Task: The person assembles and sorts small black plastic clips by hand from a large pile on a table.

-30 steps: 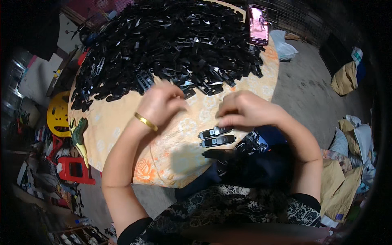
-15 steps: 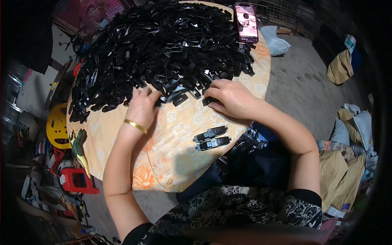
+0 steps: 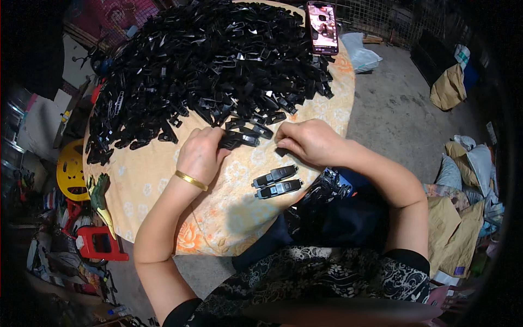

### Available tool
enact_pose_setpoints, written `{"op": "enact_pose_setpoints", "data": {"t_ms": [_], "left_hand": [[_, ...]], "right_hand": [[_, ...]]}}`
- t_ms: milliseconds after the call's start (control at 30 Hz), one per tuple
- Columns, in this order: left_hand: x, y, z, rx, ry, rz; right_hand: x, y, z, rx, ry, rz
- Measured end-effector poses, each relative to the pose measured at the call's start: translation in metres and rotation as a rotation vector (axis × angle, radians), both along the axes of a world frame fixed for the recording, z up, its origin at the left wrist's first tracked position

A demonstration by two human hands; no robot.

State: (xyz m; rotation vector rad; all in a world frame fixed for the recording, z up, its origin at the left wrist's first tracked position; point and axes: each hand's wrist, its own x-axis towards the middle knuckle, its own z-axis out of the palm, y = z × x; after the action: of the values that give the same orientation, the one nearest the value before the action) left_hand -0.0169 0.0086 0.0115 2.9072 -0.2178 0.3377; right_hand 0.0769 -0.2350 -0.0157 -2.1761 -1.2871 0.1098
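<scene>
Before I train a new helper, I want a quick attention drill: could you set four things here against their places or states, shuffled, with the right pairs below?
1. Phone
2. Gold bangle
3. Two matching black parts
4. Right hand

A. Around the left wrist
B. Fingertips at a small black piece
C. Screen lit, right of the black heap
D. Side by side on the flowered cloth

Pairs: 1-C, 2-A, 3-D, 4-B

A shiny gold, round metal bangle (image 3: 192, 180) goes around the wrist of the left hand (image 3: 200, 155). The black cloth top (image 3: 403, 282) has white flowers and curly swirls, with short, plain black sleeves (image 3: 407, 261). Dark blue cloth (image 3: 351, 220) covers the lap.
</scene>
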Motion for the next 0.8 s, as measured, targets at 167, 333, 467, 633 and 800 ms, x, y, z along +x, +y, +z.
{"op": "enact_pose_setpoints", "data": {"t_ms": [167, 333, 467, 633, 800], "left_hand": [[-0.005, -0.023, -0.002, -0.227, 0.002, -0.119], [-0.008, -0.023, -0.01, -0.326, 0.094, -0.167], [-0.002, -0.019, -0.009, -1.476, 0.612, -0.242], [0.004, -0.023, -0.011, -1.644, 0.452, -0.216], [0.0, -0.032, -0.023, -0.752, 0.071, -0.215]], "right_hand": [[0.009, -0.015, 0.009, 0.016, -0.035, 0.165], [0.015, -0.018, 0.009, 0.011, -0.23, 0.118], [0.013, -0.014, 0.008, 0.097, -0.134, 0.071], [0.006, -0.009, 0.012, 0.133, -0.058, 0.148], [0.008, -0.006, 0.014, 0.211, -0.041, 0.1]]}}
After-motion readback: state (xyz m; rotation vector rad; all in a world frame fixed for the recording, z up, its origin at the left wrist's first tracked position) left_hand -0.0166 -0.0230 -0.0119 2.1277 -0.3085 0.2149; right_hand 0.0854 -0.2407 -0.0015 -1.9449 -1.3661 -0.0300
